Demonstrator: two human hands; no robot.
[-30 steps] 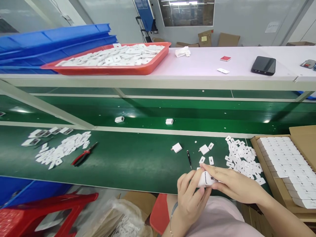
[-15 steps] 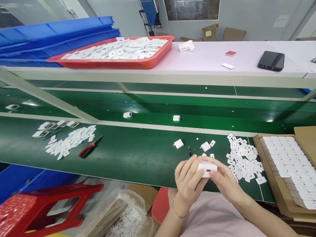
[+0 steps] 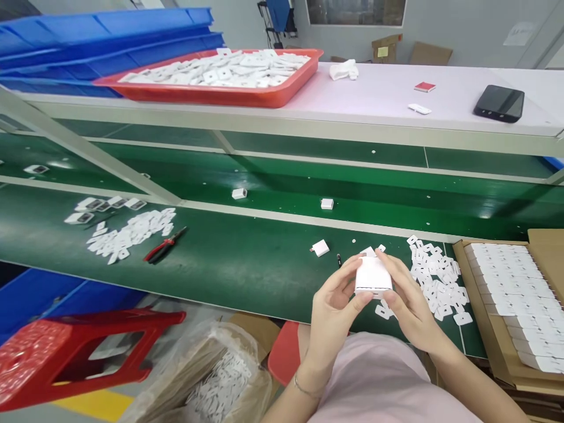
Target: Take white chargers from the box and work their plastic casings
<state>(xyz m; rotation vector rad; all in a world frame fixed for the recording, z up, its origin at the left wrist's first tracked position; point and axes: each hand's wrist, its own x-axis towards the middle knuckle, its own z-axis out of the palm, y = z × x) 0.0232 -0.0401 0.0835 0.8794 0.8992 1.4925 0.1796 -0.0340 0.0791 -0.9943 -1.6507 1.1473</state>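
Observation:
Both my hands hold one white plastic charger body (image 3: 373,276) above the near edge of the green table (image 3: 229,264). My left hand (image 3: 335,308) pinches its left side with thumb and fingers. My right hand (image 3: 408,302) grips its right side and underside. A heap of small white flat parts (image 3: 436,276) lies just right of my hands. Another white charger body (image 3: 320,248) and a small dark tool (image 3: 339,259) lie on the table just beyond my hands.
A cardboard box of stacked white units (image 3: 515,294) stands at the right. Red-handled pliers (image 3: 165,245) and more white parts (image 3: 127,232) lie at the left. Two white pieces (image 3: 326,204) sit on the far belt. A red tray (image 3: 211,73), phone (image 3: 499,103) rest on the shelf. A red stool (image 3: 79,352) stands below left.
My hands have lifted the white charger body up and turned it, so its broad white face shows instead of the end with the red slot. The view has tipped downward.

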